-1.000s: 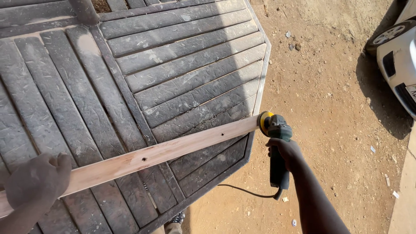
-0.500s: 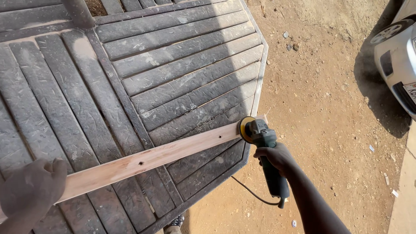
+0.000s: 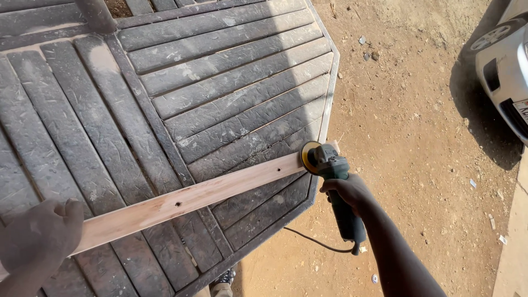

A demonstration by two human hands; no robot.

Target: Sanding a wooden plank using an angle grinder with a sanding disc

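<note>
Moved inward along the long pale wooden plank [image 3: 187, 201], the green angle grinder [image 3: 333, 176] stays clamped in the right hand [image 3: 349, 190], while the left hand [image 3: 41, 231] presses the plank's near end steady on the grey slatted worktop [image 3: 220, 82].

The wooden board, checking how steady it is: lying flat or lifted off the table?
Flat: the wooden board lies across the slatted table, left hand pressing one end.

Sunlit sandy ground [image 3: 418, 137] surrounds a dusty grey slatted table [image 3: 220, 82]; a silver car [image 3: 503, 66] stands nearby.
</note>
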